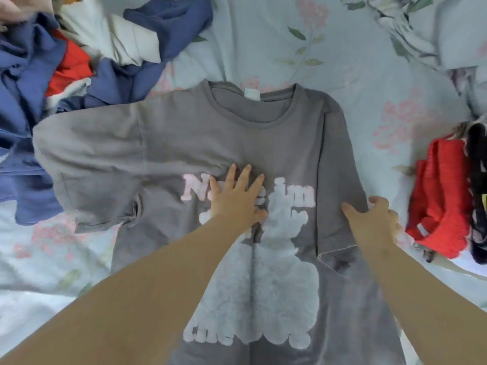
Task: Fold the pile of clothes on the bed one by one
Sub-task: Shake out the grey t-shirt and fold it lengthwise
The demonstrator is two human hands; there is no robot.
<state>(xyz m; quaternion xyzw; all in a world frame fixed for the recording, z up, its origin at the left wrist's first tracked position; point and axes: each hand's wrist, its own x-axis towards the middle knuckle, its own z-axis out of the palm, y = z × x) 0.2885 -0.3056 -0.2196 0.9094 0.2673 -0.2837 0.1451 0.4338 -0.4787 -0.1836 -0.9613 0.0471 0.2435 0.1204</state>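
pile (66, 64): still a big unfolded heap, top left of the bed (342, 61)
left hand (234, 196): flat, fingers spread, pressing on the shirt (163, 143)
shirt: mid-bed, only the right sleeve tucked in
right hand (376, 222): pinching the shirt's folded edge
stack (445, 196): few done, far right

Home bedroom: floral bedsheet (263, 35), heaped clothes (79, 61).

A bed sheet (263, 48) fills the view. It is pale blue with pink flowers (400, 119) and green leaves (297, 32). The light is soft.
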